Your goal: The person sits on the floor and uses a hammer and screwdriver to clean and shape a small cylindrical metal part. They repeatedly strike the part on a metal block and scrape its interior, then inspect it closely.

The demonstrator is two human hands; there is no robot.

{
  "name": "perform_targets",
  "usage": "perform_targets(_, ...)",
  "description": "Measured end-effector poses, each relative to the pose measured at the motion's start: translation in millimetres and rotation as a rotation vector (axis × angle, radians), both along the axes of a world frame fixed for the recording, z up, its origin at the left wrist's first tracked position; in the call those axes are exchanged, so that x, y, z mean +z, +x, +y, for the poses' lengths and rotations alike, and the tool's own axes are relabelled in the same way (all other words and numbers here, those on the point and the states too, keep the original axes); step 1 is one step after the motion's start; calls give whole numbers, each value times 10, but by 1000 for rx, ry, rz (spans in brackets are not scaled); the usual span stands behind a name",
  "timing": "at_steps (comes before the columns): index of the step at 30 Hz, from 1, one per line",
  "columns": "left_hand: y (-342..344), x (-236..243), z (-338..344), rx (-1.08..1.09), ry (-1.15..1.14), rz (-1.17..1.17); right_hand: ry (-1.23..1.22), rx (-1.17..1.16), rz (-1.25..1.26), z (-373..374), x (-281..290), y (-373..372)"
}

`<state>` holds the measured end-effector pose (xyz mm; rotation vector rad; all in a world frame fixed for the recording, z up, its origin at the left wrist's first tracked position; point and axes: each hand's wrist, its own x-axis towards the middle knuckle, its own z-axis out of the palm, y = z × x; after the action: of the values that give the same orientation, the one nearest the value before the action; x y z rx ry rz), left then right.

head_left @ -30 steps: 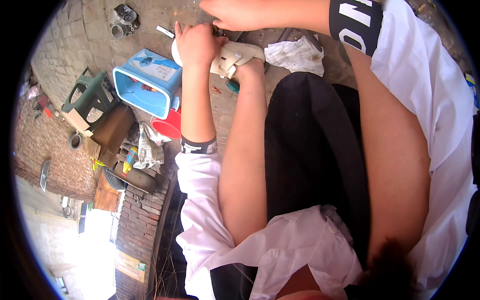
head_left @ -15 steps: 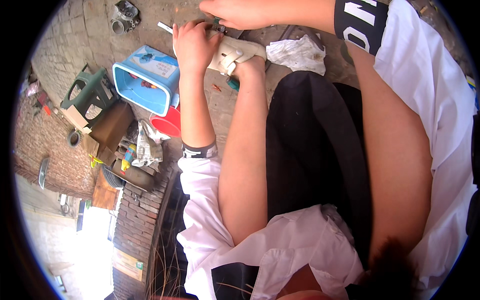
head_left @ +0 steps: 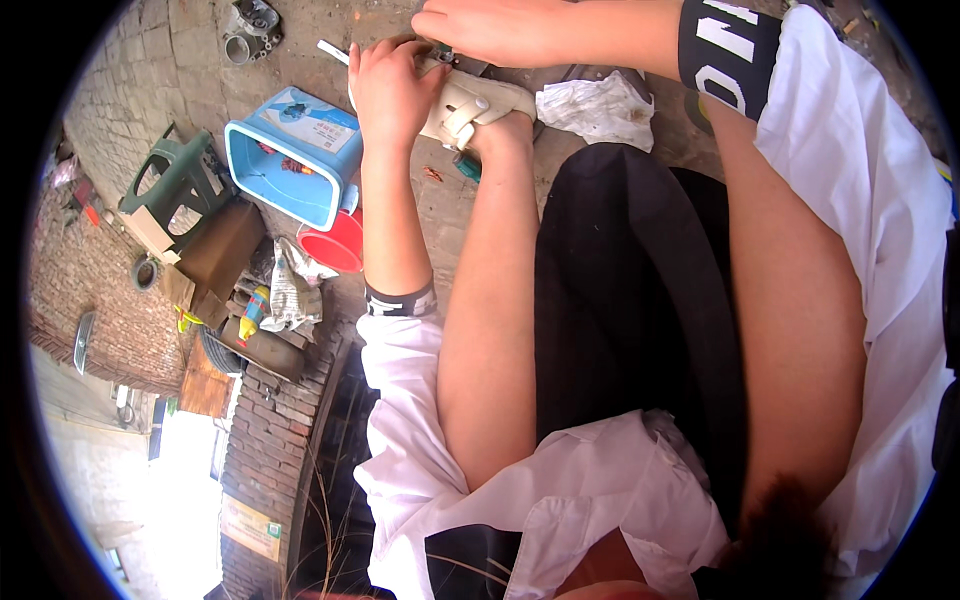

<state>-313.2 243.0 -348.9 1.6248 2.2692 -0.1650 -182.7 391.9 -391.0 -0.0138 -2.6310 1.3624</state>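
Note:
My left hand [head_left: 388, 92] is bent over the toe end of a cream strapped sandal [head_left: 480, 102] on my foot. Its fingers curl toward a small dark metal-and-green thing [head_left: 443, 52], and what they grip is hidden. A thin white stick [head_left: 332, 50] pokes out beyond this hand. Just above the dark thing is my right hand [head_left: 480, 30], partly cut by the upper edge. Its fingers are drawn together, and what lies in them cannot be made out. A green object [head_left: 467, 166] shows beside the sandal's heel.
A crumpled white cloth [head_left: 600, 110] lies right of the sandal. At left stand a blue plastic bin [head_left: 335, 180] on its side, a red bucket [head_left: 335, 243], a green stool [head_left: 205, 180] and a cardboard box [head_left: 225, 255]. A metal engine part [head_left: 248, 38] sits at upper left.
My right hand has shifted slightly to the right and up, partly past the upper edge. My left hand stays almost in place over the sandal.

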Motion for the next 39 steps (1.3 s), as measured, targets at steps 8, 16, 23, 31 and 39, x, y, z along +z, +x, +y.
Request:
perform_targets(8,17,-6,-37,7,68,-20,10,35,-74,15,64,68)
perform_targets(16,21,-47,-74,7,110,-2,59,19,116,-35,-14,105)
perform_targets(23,9,-42,-93,8,104,-3,68,46,125,23,-17,99)
perform_targets(31,9,-52,-94,10,107,-5,58,26,58,36,70,106)
perform_targets(39,-1,-66,-94,1,111,-2,75,52,72,11,8,94)
